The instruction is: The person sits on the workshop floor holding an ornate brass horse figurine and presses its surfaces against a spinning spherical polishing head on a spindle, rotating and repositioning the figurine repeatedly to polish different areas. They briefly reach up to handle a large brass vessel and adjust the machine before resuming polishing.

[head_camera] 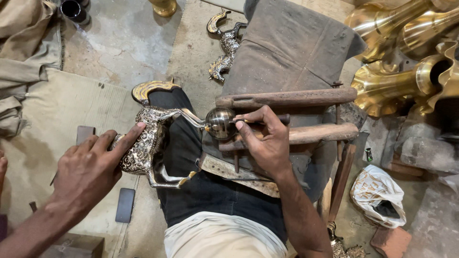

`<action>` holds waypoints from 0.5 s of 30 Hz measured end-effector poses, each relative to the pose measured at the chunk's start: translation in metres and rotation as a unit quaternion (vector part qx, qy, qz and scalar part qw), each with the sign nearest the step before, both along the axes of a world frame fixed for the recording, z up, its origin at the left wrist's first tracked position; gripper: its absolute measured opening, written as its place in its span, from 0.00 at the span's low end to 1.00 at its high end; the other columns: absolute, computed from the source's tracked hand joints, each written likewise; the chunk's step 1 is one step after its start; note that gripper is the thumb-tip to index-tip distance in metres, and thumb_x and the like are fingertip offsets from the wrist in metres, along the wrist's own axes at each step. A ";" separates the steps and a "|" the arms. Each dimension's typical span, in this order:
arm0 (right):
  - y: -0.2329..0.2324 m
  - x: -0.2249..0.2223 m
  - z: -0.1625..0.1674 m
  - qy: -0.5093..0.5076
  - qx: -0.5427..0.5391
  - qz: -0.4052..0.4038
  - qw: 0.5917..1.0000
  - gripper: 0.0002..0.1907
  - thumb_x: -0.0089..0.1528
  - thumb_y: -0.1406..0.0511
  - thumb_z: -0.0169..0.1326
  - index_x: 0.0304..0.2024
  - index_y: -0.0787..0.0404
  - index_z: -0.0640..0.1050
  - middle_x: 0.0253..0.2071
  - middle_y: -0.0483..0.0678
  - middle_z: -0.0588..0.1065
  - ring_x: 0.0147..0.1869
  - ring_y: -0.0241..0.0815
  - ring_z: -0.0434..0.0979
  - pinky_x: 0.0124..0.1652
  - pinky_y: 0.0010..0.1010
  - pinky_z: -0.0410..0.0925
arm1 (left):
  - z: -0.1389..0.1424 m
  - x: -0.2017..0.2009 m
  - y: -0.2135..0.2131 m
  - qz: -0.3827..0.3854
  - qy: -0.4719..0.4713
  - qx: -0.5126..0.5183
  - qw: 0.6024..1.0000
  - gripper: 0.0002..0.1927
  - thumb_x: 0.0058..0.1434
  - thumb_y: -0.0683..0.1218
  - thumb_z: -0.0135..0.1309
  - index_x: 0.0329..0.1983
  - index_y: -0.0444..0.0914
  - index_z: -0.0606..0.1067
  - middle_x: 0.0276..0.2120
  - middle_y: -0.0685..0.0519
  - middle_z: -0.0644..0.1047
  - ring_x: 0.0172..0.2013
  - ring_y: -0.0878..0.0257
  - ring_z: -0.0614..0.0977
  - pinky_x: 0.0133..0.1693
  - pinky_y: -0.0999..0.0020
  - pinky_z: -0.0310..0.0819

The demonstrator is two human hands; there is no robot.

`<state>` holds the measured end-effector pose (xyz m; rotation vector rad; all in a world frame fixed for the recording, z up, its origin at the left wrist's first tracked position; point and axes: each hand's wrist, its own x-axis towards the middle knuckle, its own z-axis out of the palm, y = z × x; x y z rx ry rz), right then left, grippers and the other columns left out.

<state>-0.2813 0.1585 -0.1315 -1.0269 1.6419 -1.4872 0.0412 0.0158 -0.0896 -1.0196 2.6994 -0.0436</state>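
An ornate engraved metal animal figure [143, 143], silver and gold, lies across my dark-trousered leg. My left hand [88, 169] grips its body from the left. One long thin leg of the figure ends in a shiny metal ball [219, 122], which rests against a wooden frame [287, 99]. My right hand [265, 138] holds a thin engraving tool [241, 120] like a pen, its tip touching the ball's right side.
A second engraved animal figure [224, 48] lies on the floor beyond. Polished brass vessels [406, 48] crowd the upper right. A grey cushion [291, 43] sits behind the frame. A white plastic bag [377, 193] lies at right, dark flat stones [125, 204] at left.
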 end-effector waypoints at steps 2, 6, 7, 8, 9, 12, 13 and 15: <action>0.002 0.002 -0.004 -0.045 -0.002 -0.002 0.999 0.07 0.64 0.76 0.59 0.42 0.67 0.73 0.45 0.51 0.79 0.51 0.37 0.81 0.46 0.26 0.78 | 0.006 -0.003 -0.002 0.018 -0.027 0.032 0.999 0.49 0.52 0.42 0.58 0.76 0.67 0.56 0.50 0.52 0.80 0.41 0.54 0.85 0.41 0.56 0.85; 0.005 0.003 -0.010 -0.013 -0.041 0.014 0.999 0.07 0.65 0.76 0.58 0.43 0.67 0.73 0.46 0.53 0.79 0.54 0.41 0.82 0.50 0.29 0.80 | 0.021 -0.012 -0.007 0.056 -0.096 0.093 0.989 0.52 0.55 0.41 0.56 0.78 0.70 0.52 0.48 0.56 0.80 0.38 0.56 0.86 0.38 0.58 0.86; 0.006 0.003 -0.012 0.001 -0.058 0.017 0.998 0.07 0.66 0.77 0.58 0.44 0.67 0.73 0.46 0.54 0.79 0.55 0.41 0.82 0.52 0.29 0.79 | 0.024 -0.015 -0.008 0.065 -0.116 0.106 0.985 0.53 0.55 0.41 0.56 0.79 0.71 0.51 0.48 0.57 0.80 0.37 0.57 0.86 0.37 0.59 0.86; 0.006 0.003 -0.013 0.015 -0.074 0.021 0.997 0.07 0.67 0.77 0.58 0.44 0.67 0.73 0.46 0.55 0.79 0.56 0.42 0.82 0.53 0.29 0.79 | 0.027 -0.017 -0.010 0.068 -0.142 0.115 0.981 0.53 0.55 0.41 0.56 0.79 0.70 0.49 0.48 0.57 0.80 0.36 0.57 0.86 0.37 0.60 0.85; 0.006 0.003 -0.014 0.009 -0.080 0.022 0.996 0.07 0.67 0.77 0.58 0.44 0.67 0.73 0.46 0.55 0.78 0.57 0.43 0.82 0.54 0.29 0.79 | 0.030 -0.020 -0.011 0.071 -0.167 0.123 0.976 0.52 0.55 0.42 0.56 0.78 0.69 0.48 0.48 0.57 0.80 0.35 0.58 0.85 0.36 0.61 0.85; 0.007 0.003 -0.016 -0.019 -0.081 0.020 0.996 0.08 0.66 0.77 0.57 0.44 0.67 0.72 0.46 0.55 0.78 0.57 0.43 0.82 0.53 0.29 0.80 | 0.037 -0.024 -0.017 0.079 -0.157 0.153 0.972 0.56 0.52 0.41 0.56 0.79 0.71 0.47 0.46 0.57 0.80 0.33 0.55 0.85 0.36 0.58 0.84; 0.007 0.004 -0.016 -0.037 -0.070 0.015 0.997 0.07 0.66 0.77 0.57 0.43 0.66 0.72 0.46 0.54 0.78 0.57 0.43 0.82 0.50 0.29 0.80 | 0.039 -0.025 -0.018 0.082 -0.141 0.165 0.973 0.57 0.51 0.40 0.55 0.80 0.72 0.46 0.45 0.56 0.80 0.32 0.54 0.86 0.36 0.56 0.84; 0.007 0.004 -0.017 -0.063 -0.055 0.007 0.996 0.07 0.65 0.77 0.57 0.43 0.66 0.72 0.46 0.54 0.78 0.56 0.43 0.82 0.46 0.30 0.81 | 0.041 -0.028 -0.021 0.064 -0.172 0.156 0.970 0.55 0.52 0.41 0.54 0.79 0.69 0.47 0.43 0.57 0.81 0.31 0.57 0.85 0.35 0.59 0.83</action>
